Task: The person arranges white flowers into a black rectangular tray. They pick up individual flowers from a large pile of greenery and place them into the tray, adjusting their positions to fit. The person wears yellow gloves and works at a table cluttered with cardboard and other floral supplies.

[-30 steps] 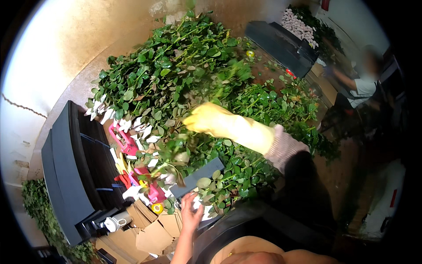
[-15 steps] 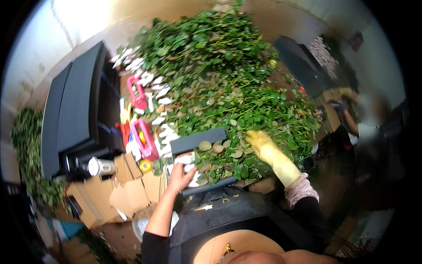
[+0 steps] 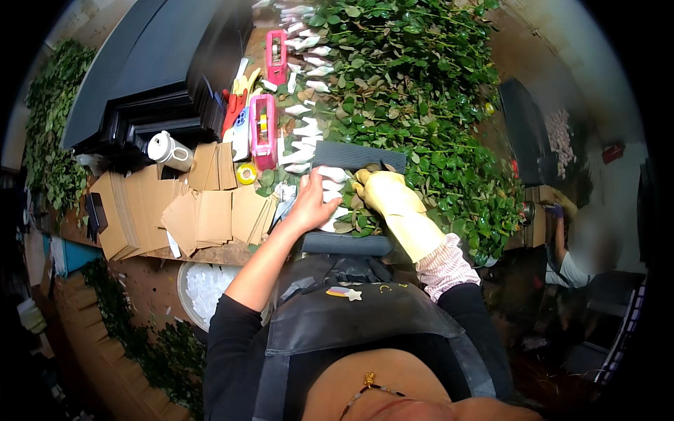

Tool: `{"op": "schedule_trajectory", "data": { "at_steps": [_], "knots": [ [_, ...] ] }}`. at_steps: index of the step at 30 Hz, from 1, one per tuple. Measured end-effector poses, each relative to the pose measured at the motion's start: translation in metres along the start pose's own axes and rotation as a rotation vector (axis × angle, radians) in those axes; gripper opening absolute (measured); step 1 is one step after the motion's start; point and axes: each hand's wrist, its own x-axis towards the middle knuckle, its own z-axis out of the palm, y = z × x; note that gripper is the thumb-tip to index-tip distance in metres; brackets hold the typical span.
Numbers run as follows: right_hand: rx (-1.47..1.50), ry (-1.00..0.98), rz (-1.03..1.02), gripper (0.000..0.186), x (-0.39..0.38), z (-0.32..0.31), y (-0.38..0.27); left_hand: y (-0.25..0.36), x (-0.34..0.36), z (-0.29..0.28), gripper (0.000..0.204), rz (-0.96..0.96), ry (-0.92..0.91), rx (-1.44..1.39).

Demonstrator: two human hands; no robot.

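Several white-wrapped flower heads on leafy stems lie on a dark corrugated sheet, whose near edge curls up in front of my apron. My bare left hand is curved round the left side of these wrapped heads, thumb and fingers against them. Just right of it, my right hand, in a long yellow rubber glove, closes with bent fingers on the leafy stems below the heads. Its fingertips are partly hidden among leaves.
A large heap of leafy stems covers the table beyond. Left are two pink tape dispensers, a yellow tape roll, cardboard pieces, a white mug and stacked black boxes. A co-worker is at far right.
My right hand has come left and inward from the heap's near edge to the stems on the sheet, its fingers now bent. My left hand stays at the wrapped heads. The view has shifted.
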Motion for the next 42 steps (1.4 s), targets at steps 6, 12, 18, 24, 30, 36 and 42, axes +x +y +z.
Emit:
{"op": "schedule_trajectory", "data": {
  "at_steps": [6,12,18,24,30,36,42],
  "knots": [
    [0.109,-0.001,0.079,0.041,-0.013,-0.009,-0.007,0.016,0.011,0.004,0.038,-0.146,0.322,0.088],
    [0.230,-0.069,0.149,0.043,-0.017,-0.028,-0.010,-0.011,-0.004,-0.009,0.024,-0.142,0.562,-0.360],
    [0.230,-0.203,0.164,0.048,-0.018,-0.039,-0.012,-0.043,-0.013,-0.023,0.026,-0.353,0.321,-0.453],
    [0.013,-0.003,0.079,0.044,0.007,0.019,-0.002,-0.024,0.006,0.008,0.024,-0.335,0.354,-0.502],
    [-0.069,-0.069,0.126,0.043,0.016,0.024,-0.007,-0.021,-0.010,0.009,0.018,-0.174,0.597,-0.563],
    [0.231,-0.153,0.079,0.057,-0.017,-0.026,-0.002,-0.063,-0.037,-0.050,0.010,-0.157,0.530,-0.418],
    [0.038,-0.133,0.079,0.039,-0.006,-0.002,-0.014,-0.002,-0.010,-0.023,0.037,-0.317,-0.009,-0.044]
  ]
}}
